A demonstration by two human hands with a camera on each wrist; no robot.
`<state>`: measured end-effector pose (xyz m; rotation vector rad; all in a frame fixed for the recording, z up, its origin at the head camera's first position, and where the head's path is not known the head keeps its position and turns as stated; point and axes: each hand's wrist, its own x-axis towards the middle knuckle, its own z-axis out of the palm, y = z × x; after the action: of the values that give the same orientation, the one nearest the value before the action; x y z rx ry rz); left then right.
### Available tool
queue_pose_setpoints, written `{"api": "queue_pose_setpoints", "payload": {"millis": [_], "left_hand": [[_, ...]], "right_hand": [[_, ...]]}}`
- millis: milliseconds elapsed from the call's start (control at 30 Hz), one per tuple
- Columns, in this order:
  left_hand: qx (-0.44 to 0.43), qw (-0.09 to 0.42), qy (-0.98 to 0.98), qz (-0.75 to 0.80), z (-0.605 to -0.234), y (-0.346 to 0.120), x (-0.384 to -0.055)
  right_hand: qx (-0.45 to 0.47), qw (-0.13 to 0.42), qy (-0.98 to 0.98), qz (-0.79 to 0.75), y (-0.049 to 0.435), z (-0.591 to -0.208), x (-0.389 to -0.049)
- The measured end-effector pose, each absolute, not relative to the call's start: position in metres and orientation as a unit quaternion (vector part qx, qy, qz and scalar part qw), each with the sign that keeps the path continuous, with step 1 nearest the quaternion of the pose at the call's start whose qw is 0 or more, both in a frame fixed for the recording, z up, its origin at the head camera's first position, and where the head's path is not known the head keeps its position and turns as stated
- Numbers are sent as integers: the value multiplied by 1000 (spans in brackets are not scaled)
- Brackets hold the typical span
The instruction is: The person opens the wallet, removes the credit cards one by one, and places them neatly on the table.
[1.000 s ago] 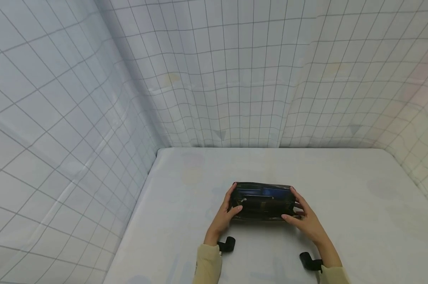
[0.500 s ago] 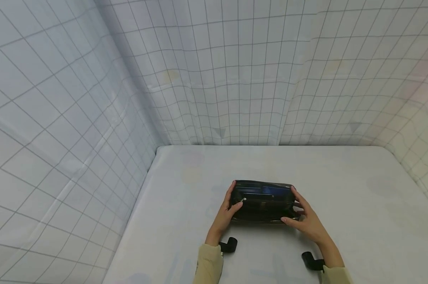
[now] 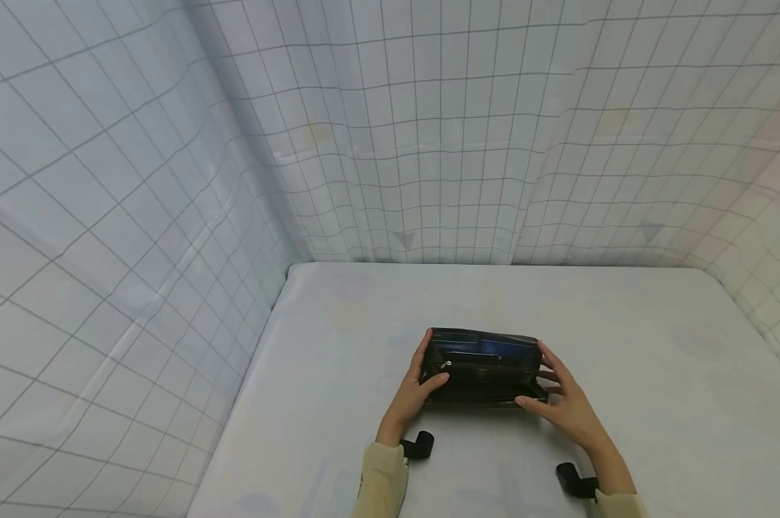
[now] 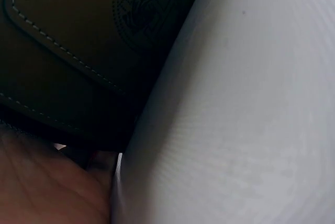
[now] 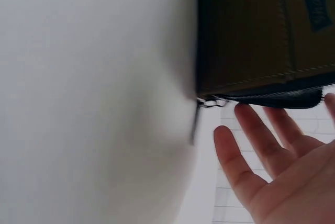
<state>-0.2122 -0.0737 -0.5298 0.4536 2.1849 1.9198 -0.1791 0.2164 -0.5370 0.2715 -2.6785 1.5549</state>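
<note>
Head view: the wallet (image 3: 483,392) is grasped at its left end by the left hand (image 3: 408,400) and at its right end by the right hand (image 3: 568,411). On each side a forefinger is laid at the far edge and a thumb toward the near one, presumably so that the walls are held apart and the mouth is spread upward. By the right wrist view, loosely spread fingers (image 5: 264,145) are seen beside the right end, so a light hold is suggested. Inside, blue patches (image 3: 513,349) are seen along the far wall; whether lining or cards cannot be told, and other contents are hidden by the dark. A zip slider (image 5: 210,102) is seen at the right end, and an emblem (image 4: 149,4) outside. The wallet is set at the table (image 3: 338,302), which is backed by a grid curtain (image 3: 429,144).
</note>
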Motion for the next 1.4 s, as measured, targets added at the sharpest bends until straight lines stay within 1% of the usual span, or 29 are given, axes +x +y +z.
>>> {"api": "queue_pose_setpoints", "payload": {"millis": [200,467,567,633,733,833,1000,1133,1400], "left_hand": [[159,105,741,644,-530,-75,-212],[158,104,741,644,-530,-75,-213],[165,101,739,645,-530,-76,-213],[169,100,738,645,-530,-76,-214],[169,102,734,650,-531,-76,-214],[161,109,728,657,-532,-76,-214],[154,111,726,661,-533,-76,-214],[152,108,728,660,-532,-76,-213],[163,98,734,652,-532,-77,-214]], "right_hand": [[114,30,-884,452,219,-519,-179],[143,92,-893,416,217,-482,-195],[163,92,-893,409,209,-463,-201],[189,74,-889,410,203,-455,-208],[222,18,-882,414,192,-445,-220],[261,-31,-881,393,185,-446,-234],[305,-76,-883,350,172,-448,-251],[301,-91,-888,336,167,-448,-261],[276,-68,-909,305,163,-442,-274]]}}
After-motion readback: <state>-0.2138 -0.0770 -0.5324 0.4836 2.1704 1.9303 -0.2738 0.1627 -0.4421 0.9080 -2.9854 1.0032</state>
